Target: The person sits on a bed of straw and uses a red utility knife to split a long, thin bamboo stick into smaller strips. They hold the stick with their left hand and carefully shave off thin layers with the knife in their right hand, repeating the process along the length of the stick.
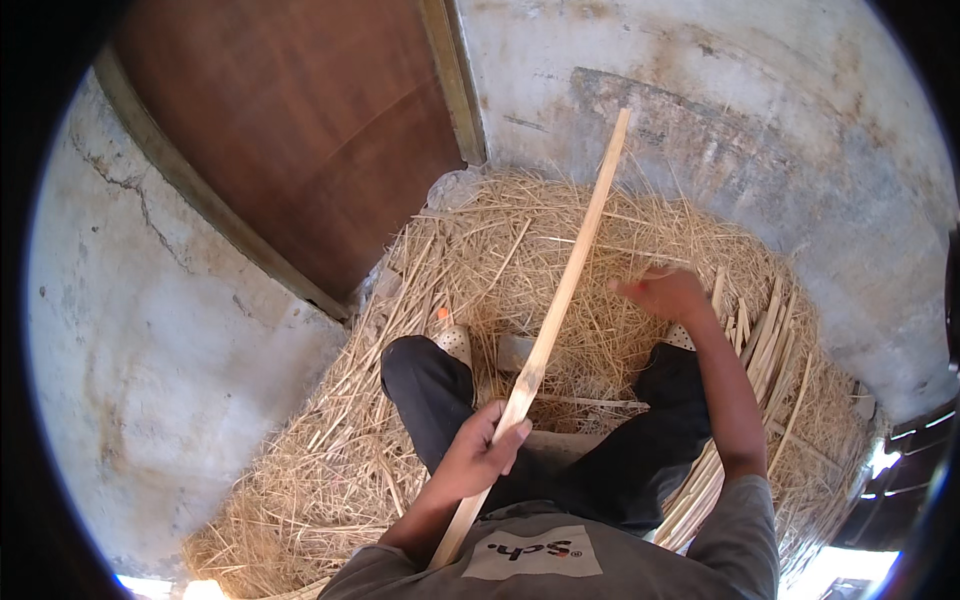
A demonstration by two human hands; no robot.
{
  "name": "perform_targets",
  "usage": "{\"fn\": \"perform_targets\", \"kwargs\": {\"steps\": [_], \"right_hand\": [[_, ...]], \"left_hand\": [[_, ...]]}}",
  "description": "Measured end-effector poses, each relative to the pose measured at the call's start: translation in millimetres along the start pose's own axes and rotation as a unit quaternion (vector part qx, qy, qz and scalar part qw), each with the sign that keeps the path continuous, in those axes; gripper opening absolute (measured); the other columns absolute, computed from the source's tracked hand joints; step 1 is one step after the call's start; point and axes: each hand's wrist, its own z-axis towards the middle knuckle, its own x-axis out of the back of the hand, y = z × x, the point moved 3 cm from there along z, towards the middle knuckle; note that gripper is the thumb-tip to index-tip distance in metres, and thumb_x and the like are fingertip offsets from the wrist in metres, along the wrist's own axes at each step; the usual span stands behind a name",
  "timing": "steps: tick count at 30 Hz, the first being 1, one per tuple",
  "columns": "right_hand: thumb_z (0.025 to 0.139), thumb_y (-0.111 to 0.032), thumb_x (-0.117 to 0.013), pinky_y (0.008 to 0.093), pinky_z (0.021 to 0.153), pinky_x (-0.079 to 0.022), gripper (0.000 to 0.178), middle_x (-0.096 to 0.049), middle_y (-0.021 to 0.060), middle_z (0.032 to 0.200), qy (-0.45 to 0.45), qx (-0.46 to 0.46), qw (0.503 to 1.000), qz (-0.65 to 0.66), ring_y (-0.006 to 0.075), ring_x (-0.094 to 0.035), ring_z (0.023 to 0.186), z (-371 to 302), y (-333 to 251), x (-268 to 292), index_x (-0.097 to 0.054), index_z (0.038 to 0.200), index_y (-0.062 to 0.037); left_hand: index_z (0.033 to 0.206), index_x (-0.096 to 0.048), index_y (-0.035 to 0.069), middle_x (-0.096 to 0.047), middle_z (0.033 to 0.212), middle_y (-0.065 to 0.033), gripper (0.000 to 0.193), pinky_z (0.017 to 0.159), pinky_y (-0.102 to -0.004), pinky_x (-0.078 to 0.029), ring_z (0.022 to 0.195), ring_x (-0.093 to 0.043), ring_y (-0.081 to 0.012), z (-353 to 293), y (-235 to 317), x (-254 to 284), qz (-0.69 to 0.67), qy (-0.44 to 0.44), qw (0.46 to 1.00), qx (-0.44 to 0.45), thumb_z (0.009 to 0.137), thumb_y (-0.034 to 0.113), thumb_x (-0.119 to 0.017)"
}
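Note:
A long pale strip of split bamboo (pixel 568 288) slants from my lap up toward the far wall, with a darker node partway along it. My left hand (pixel 482 452) is closed around its lower part, thumb across the top. The strip's near end rests against my shirt. Apart from the strip, to its right, my right hand (pixel 668 294) is raised over the straw with its fingers curled in. Whatever it may hold is too small or hidden to make out.
Straw and shavings (pixel 330 490) cover the floor around my legs. Several split bamboo strips (pixel 768 345) lie in a bundle at my right. A small block (pixel 515 352) sits between my feet. Ahead stand a brown door (pixel 310 130) and a stained wall (pixel 760 170).

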Motion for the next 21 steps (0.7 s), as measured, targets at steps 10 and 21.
{"fn": "perform_targets", "kwargs": {"steps": [10,21], "right_hand": [[0.078,-0.068,-0.057,0.0402,0.058,-0.046,0.067,-0.056,0.0137,0.062,-0.025,0.191,0.966,0.17,0.0296,-0.059,0.06,-1.2,-21.3,-22.9,-0.063,0.078,-0.0013],[0.081,-0.06,-0.059,0.0413,0.045,-0.04,0.055,-0.048,0.0103,0.049,0.348,0.265,0.893,0.104,0.0295,-0.053,0.044,-32.0,-76.8,-15.3,-0.054,0.062,-0.0085]], "left_hand": [[0.1,-0.051,0.002,-0.045,0.062,0.0043,0.017,0.044,-0.0185,-0.033,0.048,-0.042,-0.002,6.5,4.5,10.0,-0.017,0.03,0.999,-0.034,0.097,0.018,-0.054],[0.098,-0.052,0.004,-0.044,0.054,0.0047,0.015,0.04,-0.018,-0.029,0.043,-0.039,-0.0017,16.2,13.9,-1.3,-0.02,0.025,0.999,-0.032,0.098,0.019,-0.052]]}}
